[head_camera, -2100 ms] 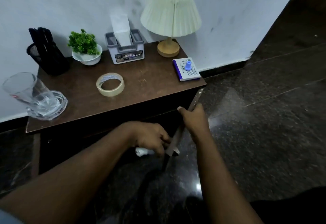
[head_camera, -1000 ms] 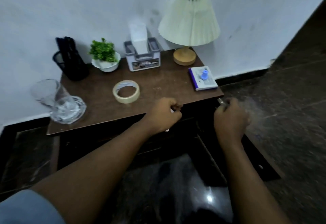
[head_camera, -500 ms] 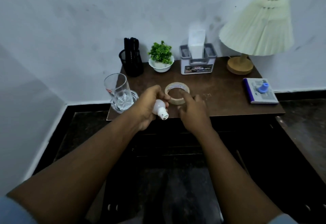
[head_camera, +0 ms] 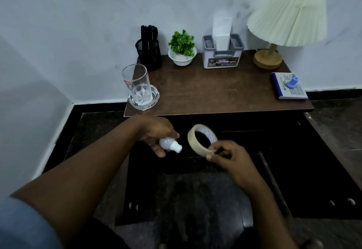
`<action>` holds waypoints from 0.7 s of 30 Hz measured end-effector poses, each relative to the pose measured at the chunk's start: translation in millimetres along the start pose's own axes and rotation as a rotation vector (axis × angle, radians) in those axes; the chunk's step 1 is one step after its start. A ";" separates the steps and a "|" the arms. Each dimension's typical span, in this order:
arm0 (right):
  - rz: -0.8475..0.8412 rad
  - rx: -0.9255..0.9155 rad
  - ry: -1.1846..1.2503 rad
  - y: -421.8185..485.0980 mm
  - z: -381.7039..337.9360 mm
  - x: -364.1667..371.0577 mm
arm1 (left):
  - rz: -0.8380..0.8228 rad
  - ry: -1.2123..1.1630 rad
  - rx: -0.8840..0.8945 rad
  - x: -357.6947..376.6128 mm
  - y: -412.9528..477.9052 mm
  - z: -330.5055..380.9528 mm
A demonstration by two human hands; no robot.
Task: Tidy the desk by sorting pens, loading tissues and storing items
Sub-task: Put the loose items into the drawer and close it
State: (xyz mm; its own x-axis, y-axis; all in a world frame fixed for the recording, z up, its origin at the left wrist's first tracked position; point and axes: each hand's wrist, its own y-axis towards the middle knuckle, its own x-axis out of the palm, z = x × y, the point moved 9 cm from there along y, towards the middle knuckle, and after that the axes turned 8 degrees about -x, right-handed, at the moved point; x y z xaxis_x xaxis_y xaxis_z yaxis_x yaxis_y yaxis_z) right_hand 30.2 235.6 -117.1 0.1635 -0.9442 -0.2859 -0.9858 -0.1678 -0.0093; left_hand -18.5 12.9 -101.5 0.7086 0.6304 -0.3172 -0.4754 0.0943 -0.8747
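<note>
My left hand grips a small white bulb-shaped object with its neck pointing right. My right hand pinches the lower edge of a beige tape roll, held upright in front of the dark desk front, below the desktop. On the brown desk stand a black mesh holder with black pens and a grey tissue box with a white tissue sticking up.
A glass on a clear coaster sits at the desk's left front corner. A small potted plant, a pleated lamp and a blue-white pad with a blue cap are also on the desk. Open dark cabinet doors flank the space below.
My right hand has lifted the tape roll off the desktop and brought it down in front of the desk. My left hand lowered with the white object. The view shifted back.
</note>
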 end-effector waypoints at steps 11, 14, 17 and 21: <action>0.220 0.100 -0.683 86.5 79.7 14.3 | 0.208 0.088 0.046 -19.3 38.9 -7.7; 0.208 0.170 -0.753 106.9 95.7 26.4 | 0.250 0.041 0.062 -24.0 48.5 -3.7; 0.180 0.248 -0.772 106.0 108.6 32.4 | 0.227 -0.070 0.058 -15.0 60.8 2.7; 0.299 0.102 -0.288 85.3 89.2 40.7 | 0.227 -0.196 0.085 -2.0 78.6 11.5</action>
State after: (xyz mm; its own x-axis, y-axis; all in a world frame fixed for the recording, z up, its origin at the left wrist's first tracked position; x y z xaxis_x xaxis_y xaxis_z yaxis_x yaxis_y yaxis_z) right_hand -50.8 208.1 -215.0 -0.1337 -0.8268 -0.5464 -0.9893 0.1439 0.0244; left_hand -63.2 28.0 -165.4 0.4691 0.7783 -0.4173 -0.6582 -0.0070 -0.7528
